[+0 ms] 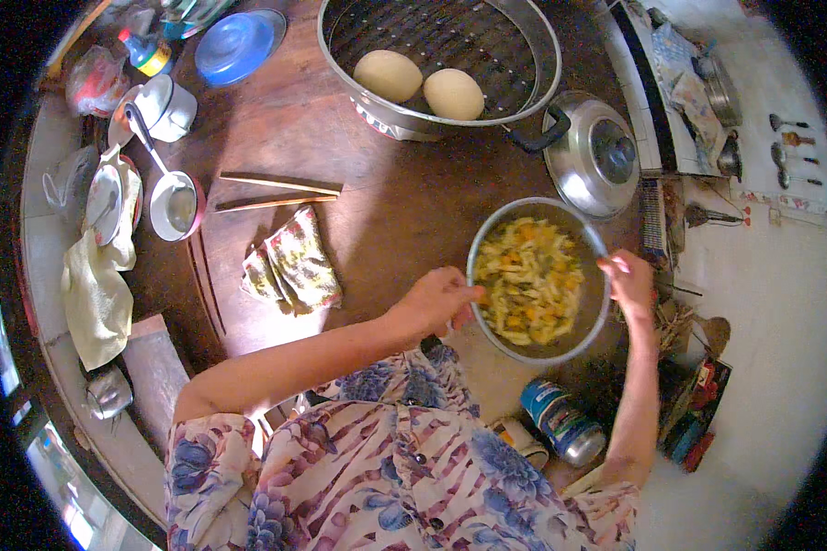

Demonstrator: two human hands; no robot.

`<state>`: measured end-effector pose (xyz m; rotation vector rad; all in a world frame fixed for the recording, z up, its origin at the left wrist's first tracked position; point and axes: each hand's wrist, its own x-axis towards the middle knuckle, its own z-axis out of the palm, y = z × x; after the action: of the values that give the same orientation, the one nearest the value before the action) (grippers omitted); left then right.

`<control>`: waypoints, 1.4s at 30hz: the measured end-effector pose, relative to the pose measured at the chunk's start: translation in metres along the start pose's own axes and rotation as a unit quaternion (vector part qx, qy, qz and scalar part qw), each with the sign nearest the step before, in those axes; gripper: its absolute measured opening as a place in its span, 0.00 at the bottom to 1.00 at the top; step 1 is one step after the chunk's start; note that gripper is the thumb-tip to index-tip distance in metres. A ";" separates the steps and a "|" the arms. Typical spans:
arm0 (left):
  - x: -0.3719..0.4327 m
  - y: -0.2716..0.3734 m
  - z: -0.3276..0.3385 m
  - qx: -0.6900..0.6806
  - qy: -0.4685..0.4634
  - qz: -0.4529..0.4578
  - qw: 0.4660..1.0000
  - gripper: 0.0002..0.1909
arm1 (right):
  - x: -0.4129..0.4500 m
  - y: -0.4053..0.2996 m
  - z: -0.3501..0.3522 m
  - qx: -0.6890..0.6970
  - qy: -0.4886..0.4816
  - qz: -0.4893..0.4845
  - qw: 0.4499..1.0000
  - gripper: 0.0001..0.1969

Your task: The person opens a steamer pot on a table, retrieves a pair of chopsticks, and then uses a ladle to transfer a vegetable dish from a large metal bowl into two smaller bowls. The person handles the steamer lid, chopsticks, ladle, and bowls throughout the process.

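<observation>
My left hand grips the left rim of a round metal pot, its thumb over the edge. On the opposite side my right hand is closed on the pot's rim. Inside the pot is a stew of pale strips and orange pieces in yellowish liquid. The pot is held at the near right of the brown wooden table, close to my body. Whether its base touches the table cannot be told. Just beyond it lies a domed metal lid with a black knob.
A large steamer tray holding two pale dough rounds stands at the back. Wooden chopsticks, a patterned folded cloth and a saucepan with a spoon lie to the left. A blue-labelled canister stands below the pot.
</observation>
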<state>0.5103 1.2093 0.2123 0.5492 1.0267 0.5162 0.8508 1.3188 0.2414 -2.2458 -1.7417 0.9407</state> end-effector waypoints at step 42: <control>0.008 -0.020 -0.295 0.005 0.377 0.224 0.899 0.14 | 0.106 -0.161 0.071 0.404 -0.074 0.027 0.912 0.11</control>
<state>0.2526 1.2531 0.0734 0.6103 1.6478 1.1934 0.6930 1.4484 0.2214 -1.6954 -1.0208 1.5179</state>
